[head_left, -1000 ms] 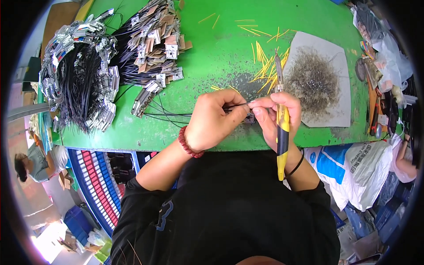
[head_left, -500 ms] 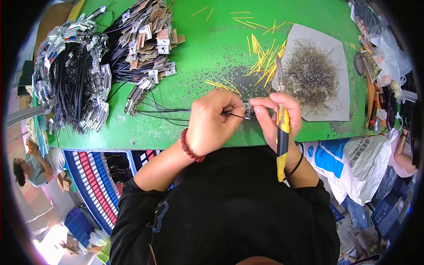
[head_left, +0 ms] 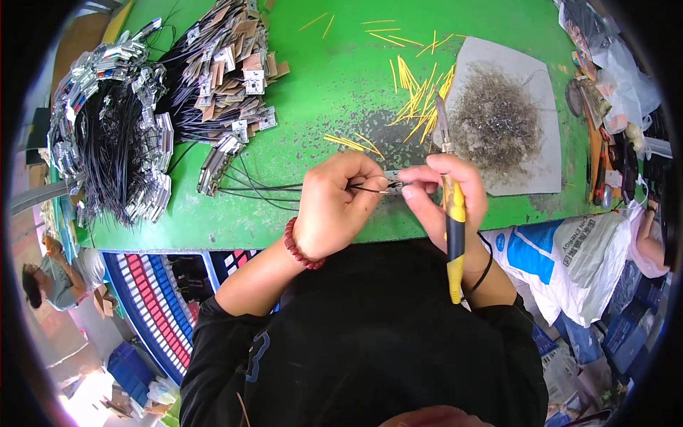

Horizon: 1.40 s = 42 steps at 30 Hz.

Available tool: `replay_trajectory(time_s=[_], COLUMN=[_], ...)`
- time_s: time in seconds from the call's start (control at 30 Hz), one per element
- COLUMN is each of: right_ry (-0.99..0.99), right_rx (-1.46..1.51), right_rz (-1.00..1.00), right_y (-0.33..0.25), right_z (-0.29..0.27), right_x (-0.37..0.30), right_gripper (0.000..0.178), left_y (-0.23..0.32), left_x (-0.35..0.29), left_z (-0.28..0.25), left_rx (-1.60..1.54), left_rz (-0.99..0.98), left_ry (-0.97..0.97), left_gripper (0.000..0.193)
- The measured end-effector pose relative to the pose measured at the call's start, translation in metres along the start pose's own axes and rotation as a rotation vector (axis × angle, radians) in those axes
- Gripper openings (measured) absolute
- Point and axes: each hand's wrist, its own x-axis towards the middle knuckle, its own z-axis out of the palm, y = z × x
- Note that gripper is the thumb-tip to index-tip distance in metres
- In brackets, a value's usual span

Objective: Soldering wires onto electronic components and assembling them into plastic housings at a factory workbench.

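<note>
My left hand (head_left: 329, 206), with a red bead bracelet at its wrist, is closed on a thin black wire (head_left: 367, 188) whose end points toward the right hand. Tucked in my right hand (head_left: 461, 186) is a soldering iron (head_left: 455, 238) with a yellow and black handle, its metal tip pointing away from me. The right thumb and fingertips also pinch a small part (head_left: 392, 181) between the two hands, mostly hidden. Left of my left hand, more black wires (head_left: 260, 188) run to a stack of small metal-cased pieces (head_left: 218, 165).
A ring-shaped bundle of wired pieces (head_left: 162, 139) and a heap of boards on black wires (head_left: 249, 82) lie at the left. Yellow sticks (head_left: 420, 96) are scattered beyond my hands. A grey sheet (head_left: 546, 153) carries dark scraps. Tools (head_left: 596, 156) line the right edge.
The wire's end has come into view nearer the small part, and the hands have drawn slightly apart there. The iron stays in the right hand. The whole view has shifted a little.
</note>
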Motion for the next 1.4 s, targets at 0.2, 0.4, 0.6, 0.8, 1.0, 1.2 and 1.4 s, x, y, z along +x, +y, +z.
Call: replay_trajectory(time_s=[0.2,0.4,0.6,0.8,1.0,1.2,1.4], right_ry=[-0.105,-0.149,-0.157,-0.248,-0.285,-0.525,-0.663], right_rx=[-0.118,-0.14,-0.068,-0.085,-0.097,-0.312,-0.524], right_rz=[0.024,0.08,0.111,0.177,0.181,-0.133,-0.378], right_y=[-0.002,0.002,0.0,0.002,0.01,0.029,0.034], right_z=[0.003,0.005,-0.005,-0.006,-0.002,-0.034,-0.027], right_x=[0.011,0.017,0.015,0.014,0.015,0.03,0.037], right_gripper=[0.04,0.038,0.041,0.039,0.036,0.039,0.036], left_y=[0.005,0.0,-0.003,-0.002,-0.004,-0.005,-0.001], left_x=[0.0,-0.003,-0.001,-0.003,-0.005,-0.008,-0.01], left_z=[-0.002,-0.002,-0.002,-0.002,-0.003,-0.005,-0.007], left_rx=[0.107,0.202,0.078,0.122,0.213,0.145,0.149], left_rz=[0.005,0.164,0.004,0.07,0.098,0.058,0.02], left_ry=[-0.014,-0.023,-0.029,-0.044,-0.062,-0.033,-0.075], left_gripper=[0.008,0.009,0.008,0.007,0.007,0.008,0.009])
